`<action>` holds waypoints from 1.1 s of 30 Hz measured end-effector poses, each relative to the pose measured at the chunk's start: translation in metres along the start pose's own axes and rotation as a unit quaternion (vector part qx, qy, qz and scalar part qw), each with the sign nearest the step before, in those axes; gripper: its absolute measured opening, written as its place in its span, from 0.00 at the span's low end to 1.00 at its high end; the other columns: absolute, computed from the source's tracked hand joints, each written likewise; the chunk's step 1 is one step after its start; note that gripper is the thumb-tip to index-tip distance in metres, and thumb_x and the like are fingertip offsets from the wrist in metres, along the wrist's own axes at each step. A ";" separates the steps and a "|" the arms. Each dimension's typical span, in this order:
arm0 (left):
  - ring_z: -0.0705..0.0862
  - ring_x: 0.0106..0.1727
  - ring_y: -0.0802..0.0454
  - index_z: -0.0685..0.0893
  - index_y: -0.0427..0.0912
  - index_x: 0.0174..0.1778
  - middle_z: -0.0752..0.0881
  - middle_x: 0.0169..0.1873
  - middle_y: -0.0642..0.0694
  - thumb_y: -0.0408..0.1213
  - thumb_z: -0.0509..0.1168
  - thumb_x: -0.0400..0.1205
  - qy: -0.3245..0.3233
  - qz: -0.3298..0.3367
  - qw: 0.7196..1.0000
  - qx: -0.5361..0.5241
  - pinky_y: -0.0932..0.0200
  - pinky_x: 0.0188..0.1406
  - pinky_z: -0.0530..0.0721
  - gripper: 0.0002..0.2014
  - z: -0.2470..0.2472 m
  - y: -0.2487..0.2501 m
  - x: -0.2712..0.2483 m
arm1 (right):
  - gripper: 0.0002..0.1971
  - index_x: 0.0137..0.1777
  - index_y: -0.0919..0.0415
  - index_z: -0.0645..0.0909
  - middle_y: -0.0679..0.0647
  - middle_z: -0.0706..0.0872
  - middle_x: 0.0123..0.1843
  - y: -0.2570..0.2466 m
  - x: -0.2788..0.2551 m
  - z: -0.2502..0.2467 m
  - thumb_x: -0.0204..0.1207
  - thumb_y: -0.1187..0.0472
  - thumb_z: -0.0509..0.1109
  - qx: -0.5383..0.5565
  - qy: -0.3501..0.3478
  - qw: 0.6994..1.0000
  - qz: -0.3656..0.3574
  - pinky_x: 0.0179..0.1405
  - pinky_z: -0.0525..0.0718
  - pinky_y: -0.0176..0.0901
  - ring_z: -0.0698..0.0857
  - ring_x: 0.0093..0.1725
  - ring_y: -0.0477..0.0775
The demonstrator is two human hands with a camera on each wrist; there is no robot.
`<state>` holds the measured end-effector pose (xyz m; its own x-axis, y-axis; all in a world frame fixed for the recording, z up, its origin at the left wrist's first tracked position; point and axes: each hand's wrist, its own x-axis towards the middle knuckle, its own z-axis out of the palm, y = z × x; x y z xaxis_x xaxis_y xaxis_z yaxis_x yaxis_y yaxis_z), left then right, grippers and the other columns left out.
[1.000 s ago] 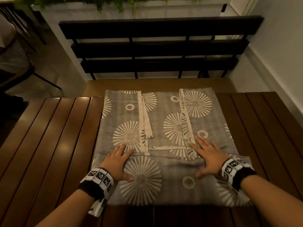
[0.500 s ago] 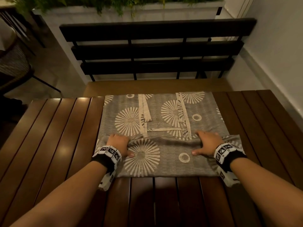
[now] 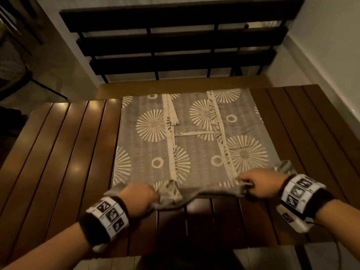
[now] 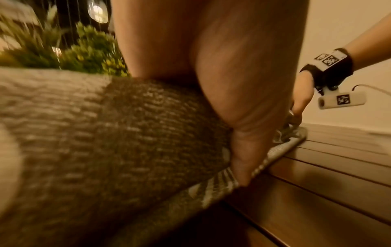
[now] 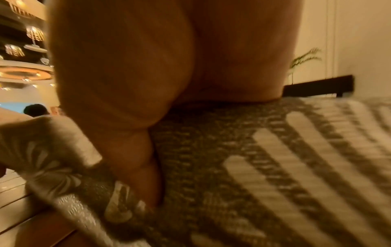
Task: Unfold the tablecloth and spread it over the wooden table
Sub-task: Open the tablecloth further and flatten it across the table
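Observation:
A grey tablecloth (image 3: 196,145) with pale sunburst and ring prints lies partly folded on the slatted wooden table (image 3: 64,156). Its near edge is bunched and lifted off the wood. My left hand (image 3: 140,197) grips that edge on the left, fingers curled into the fabric. My right hand (image 3: 255,184) grips the same edge on the right. In the left wrist view the cloth (image 4: 110,150) fills the frame under my left hand (image 4: 243,133), with my right hand (image 4: 302,100) beyond. In the right wrist view the cloth (image 5: 264,175) bunches beneath my right hand (image 5: 131,133).
A dark slatted bench (image 3: 181,45) stands behind the table's far edge, with a white wall (image 3: 331,45) to the right. A dark chair (image 3: 13,71) sits at the far left. Bare wooden slats show on both sides of the cloth.
Both hands went from lying flat on the cloth to gripping its top fold, then pulled it toward me. One more layer is now open, and the near edge is lifted.

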<state>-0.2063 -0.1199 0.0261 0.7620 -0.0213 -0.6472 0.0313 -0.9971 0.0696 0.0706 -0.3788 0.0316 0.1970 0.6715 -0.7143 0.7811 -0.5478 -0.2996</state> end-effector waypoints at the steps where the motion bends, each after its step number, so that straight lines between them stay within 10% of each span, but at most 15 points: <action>1: 0.84 0.56 0.39 0.84 0.47 0.54 0.87 0.53 0.42 0.55 0.55 0.77 -0.024 0.029 0.999 -0.014 0.48 0.52 0.82 0.21 0.013 0.007 -0.006 | 0.06 0.47 0.45 0.80 0.46 0.85 0.45 -0.004 -0.010 0.016 0.74 0.58 0.70 0.002 -0.039 0.999 -0.009 0.49 0.80 0.41 0.83 0.46 0.46; 6: 0.84 0.38 0.54 0.82 0.53 0.39 0.86 0.35 0.55 0.69 0.64 0.69 -0.091 0.044 0.972 -0.210 0.52 0.42 0.85 0.22 0.042 0.013 -0.008 | 0.15 0.54 0.45 0.84 0.45 0.87 0.47 -0.009 -0.034 0.055 0.73 0.39 0.70 0.084 -0.180 0.980 -0.002 0.49 0.82 0.37 0.84 0.45 0.42; 9: 0.83 0.41 0.54 0.82 0.52 0.43 0.85 0.39 0.54 0.72 0.51 0.72 0.053 -0.005 0.976 -0.213 0.51 0.44 0.83 0.28 0.031 0.001 0.015 | 0.08 0.49 0.50 0.84 0.49 0.88 0.44 0.001 -0.019 0.055 0.80 0.49 0.66 0.135 -0.024 0.990 -0.009 0.48 0.84 0.44 0.83 0.39 0.43; 13: 0.70 0.72 0.42 0.74 0.53 0.70 0.76 0.70 0.46 0.70 0.50 0.74 0.179 -0.094 0.973 -0.107 0.41 0.68 0.75 0.35 0.031 -0.005 0.040 | 0.12 0.62 0.53 0.82 0.53 0.86 0.60 0.011 0.008 0.051 0.81 0.54 0.65 0.087 0.242 0.966 -0.003 0.59 0.80 0.49 0.83 0.59 0.55; 18: 0.36 0.84 0.42 0.37 0.66 0.82 0.38 0.85 0.48 0.79 0.41 0.69 0.126 -0.133 0.975 -0.129 0.32 0.80 0.45 0.45 0.067 0.008 0.050 | 0.38 0.85 0.46 0.41 0.54 0.41 0.88 0.022 0.023 0.087 0.77 0.32 0.35 -0.008 0.206 0.967 0.152 0.81 0.42 0.60 0.42 0.86 0.58; 30: 0.45 0.84 0.38 0.45 0.70 0.81 0.46 0.85 0.42 0.75 0.62 0.67 0.106 -0.076 0.988 -0.078 0.33 0.77 0.59 0.49 0.041 0.015 0.072 | 0.31 0.85 0.51 0.39 0.53 0.33 0.86 0.058 -0.020 0.131 0.86 0.43 0.41 0.063 0.230 0.952 0.194 0.81 0.35 0.46 0.36 0.85 0.53; 33: 0.46 0.84 0.37 0.46 0.69 0.81 0.48 0.85 0.42 0.75 0.63 0.68 0.112 -0.082 0.987 -0.076 0.33 0.78 0.60 0.49 0.035 0.027 0.075 | 0.30 0.85 0.56 0.50 0.58 0.45 0.87 0.060 -0.026 0.119 0.86 0.46 0.48 0.056 0.251 0.943 0.211 0.83 0.46 0.51 0.47 0.85 0.59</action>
<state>-0.1712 -0.1505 -0.0468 0.8618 0.1725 -0.4771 0.2494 -0.9630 0.1023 0.0420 -0.4879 -0.0430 0.7540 0.5175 -0.4045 0.5081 -0.8498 -0.1402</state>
